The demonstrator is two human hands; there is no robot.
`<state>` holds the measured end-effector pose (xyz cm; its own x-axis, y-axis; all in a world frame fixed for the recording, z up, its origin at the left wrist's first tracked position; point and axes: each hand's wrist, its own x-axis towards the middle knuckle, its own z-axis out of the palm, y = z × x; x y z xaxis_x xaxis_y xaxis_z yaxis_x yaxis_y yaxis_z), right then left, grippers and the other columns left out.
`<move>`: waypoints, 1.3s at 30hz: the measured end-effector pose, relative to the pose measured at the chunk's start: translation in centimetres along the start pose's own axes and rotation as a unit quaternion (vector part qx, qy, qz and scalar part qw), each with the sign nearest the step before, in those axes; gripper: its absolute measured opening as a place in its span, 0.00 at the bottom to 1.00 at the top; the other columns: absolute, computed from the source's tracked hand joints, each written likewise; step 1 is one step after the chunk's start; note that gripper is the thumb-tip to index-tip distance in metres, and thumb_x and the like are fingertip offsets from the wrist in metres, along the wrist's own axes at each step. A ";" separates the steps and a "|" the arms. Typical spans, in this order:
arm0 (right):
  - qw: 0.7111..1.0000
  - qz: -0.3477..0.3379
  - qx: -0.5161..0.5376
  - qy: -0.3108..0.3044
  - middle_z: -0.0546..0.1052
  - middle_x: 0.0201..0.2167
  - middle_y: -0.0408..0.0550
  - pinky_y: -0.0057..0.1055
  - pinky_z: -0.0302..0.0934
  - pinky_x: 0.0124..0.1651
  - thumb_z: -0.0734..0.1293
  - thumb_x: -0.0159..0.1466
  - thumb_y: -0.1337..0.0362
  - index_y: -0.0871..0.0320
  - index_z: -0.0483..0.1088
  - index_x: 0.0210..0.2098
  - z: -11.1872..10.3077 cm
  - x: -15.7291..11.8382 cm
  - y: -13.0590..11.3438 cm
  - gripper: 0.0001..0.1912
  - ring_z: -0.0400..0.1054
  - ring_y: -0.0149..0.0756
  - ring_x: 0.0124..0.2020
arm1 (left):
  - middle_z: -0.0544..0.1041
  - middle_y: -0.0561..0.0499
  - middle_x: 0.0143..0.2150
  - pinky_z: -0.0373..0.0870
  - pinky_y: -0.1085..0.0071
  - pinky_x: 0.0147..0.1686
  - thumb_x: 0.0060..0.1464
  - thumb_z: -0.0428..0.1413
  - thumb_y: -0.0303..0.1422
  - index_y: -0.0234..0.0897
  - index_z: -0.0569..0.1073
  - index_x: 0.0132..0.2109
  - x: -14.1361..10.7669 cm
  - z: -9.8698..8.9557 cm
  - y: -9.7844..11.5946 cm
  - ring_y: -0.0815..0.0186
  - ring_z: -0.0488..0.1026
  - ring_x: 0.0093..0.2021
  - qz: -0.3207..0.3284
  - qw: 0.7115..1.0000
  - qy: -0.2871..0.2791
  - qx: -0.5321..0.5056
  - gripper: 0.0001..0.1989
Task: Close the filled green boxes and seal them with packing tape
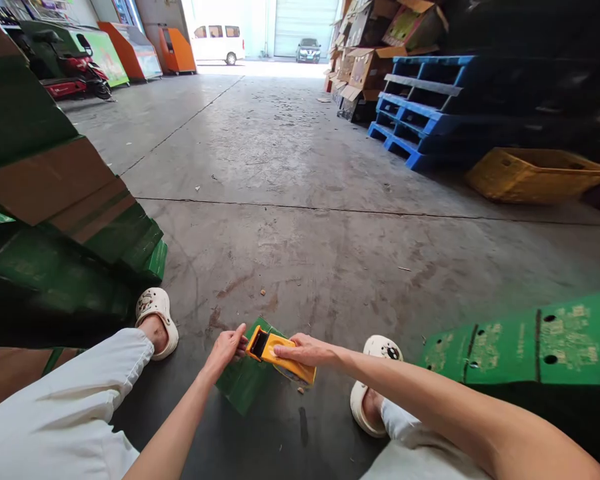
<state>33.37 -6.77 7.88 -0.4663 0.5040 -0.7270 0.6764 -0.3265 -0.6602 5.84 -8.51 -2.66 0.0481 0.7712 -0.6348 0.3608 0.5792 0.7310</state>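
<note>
My right hand is wrapped around a yellow handheld tool with a black opening framed in orange at its left end. What kind of tool it is I cannot make out. Close to that end is my left hand, thumb and fingers apart; some fingers are partly hidden, and whether they touch the tool I cannot tell. Beneath the tool and both hands is a green cardboard piece, low between my feet, partly covered by the tool.
Stacked green and brown cartons rise at the left. At the right lies a printed green carton. Farther back are blue pallets, a yellow crate, piled cardboard boxes and a red scooter. A white van stands beyond the doorway.
</note>
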 end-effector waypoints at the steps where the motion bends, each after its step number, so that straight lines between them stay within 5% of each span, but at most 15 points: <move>1: 1.000 -0.002 0.010 0.001 0.74 0.28 0.43 0.23 0.54 0.27 0.67 0.59 0.28 0.59 0.74 0.33 0.1 -0.1 -0.1 0.36 0.65 0.31 0.28 | 0.83 0.41 0.43 0.78 0.63 0.42 0.58 0.52 0.65 0.34 0.79 0.45 -0.3 0.1 0.6 0.56 0.81 0.41 -0.048 0.994 -0.066 -0.076 0.35; 3: 1.000 -0.007 0.027 0.000 0.74 0.28 0.42 0.23 0.55 0.27 0.68 0.58 0.28 0.59 0.74 0.34 0.4 -0.4 -0.5 0.36 0.65 0.30 0.28 | 0.83 0.44 0.42 0.78 0.65 0.39 0.50 0.62 0.63 0.35 0.79 0.46 -0.9 0.5 1.3 0.61 0.80 0.37 -0.107 0.960 -0.163 -0.199 0.35; 6: 0.997 -0.031 0.067 -0.024 0.75 0.29 0.43 0.23 0.57 0.27 0.69 0.56 0.27 0.59 0.74 0.35 0.8 -1.1 -0.7 0.38 0.67 0.31 0.28 | 0.81 0.49 0.38 0.78 0.69 0.39 0.39 0.74 0.52 0.36 0.79 0.43 -1.3 1.0 1.0 0.66 0.79 0.35 -0.104 0.930 -0.200 -0.291 0.30; 8: 0.995 -0.042 0.086 -0.032 0.75 0.29 0.43 0.24 0.58 0.27 0.69 0.54 0.25 0.59 0.73 0.35 1.2 -1.2 -0.5 0.39 0.69 0.32 0.28 | 0.81 0.51 0.37 0.77 0.71 0.38 0.37 0.76 0.47 0.37 0.79 0.43 -1.2 1.5 0.5 0.68 0.78 0.34 -0.082 0.932 -0.191 -0.298 0.29; 14: 0.991 -0.038 0.127 -0.016 0.76 0.28 0.44 0.23 0.58 0.26 0.71 0.53 0.25 0.59 0.73 0.34 2.5 -1.0 0.3 0.39 0.68 0.30 0.25 | 0.80 0.50 0.31 0.75 0.70 0.35 0.36 0.74 0.55 0.33 0.80 0.36 -0.1 1.8 -0.4 0.67 0.75 0.30 -0.002 0.969 -0.125 -0.215 0.30; 22: 0.988 0.026 0.137 -0.068 0.77 0.27 0.45 0.25 0.61 0.27 0.71 0.55 0.28 0.57 0.72 0.33 2.3 -5.5 1.9 0.35 0.71 0.33 0.25 | 0.78 0.52 0.27 0.65 0.74 0.31 0.40 0.69 0.58 0.34 0.83 0.36 2.2 -3.5 -1.5 0.68 0.71 0.29 0.116 0.986 -0.017 -0.119 0.29; 31: 0.972 0.032 0.217 -0.088 0.76 0.27 0.43 0.24 0.64 0.28 0.72 0.54 0.28 0.57 0.70 0.35 5.9 -4.6 3.7 0.36 0.72 0.33 0.24 | 0.75 0.53 0.24 0.62 0.71 0.31 0.51 0.59 0.59 0.33 0.83 0.36 3.2 -3.0 -3.9 0.66 0.69 0.28 0.165 0.986 0.023 -0.007 0.29; 39: 0.985 0.095 0.142 -0.009 0.80 0.29 0.48 0.25 0.66 0.30 0.71 0.63 0.39 0.57 0.72 0.33 6.3 -3.8 3.1 0.25 0.77 0.37 0.30 | 0.82 0.47 0.34 0.71 0.65 0.44 0.56 0.54 0.51 0.37 0.83 0.38 4.5 -1.8 -4.7 0.57 0.78 0.39 0.175 0.980 0.038 0.090 0.23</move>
<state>33.63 -14.74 7.46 -0.3585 0.3998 -0.8436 0.5661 -0.6254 -0.5370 2.71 -7.30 -8.53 0.1307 0.9359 -0.3272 0.4941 0.2247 0.8399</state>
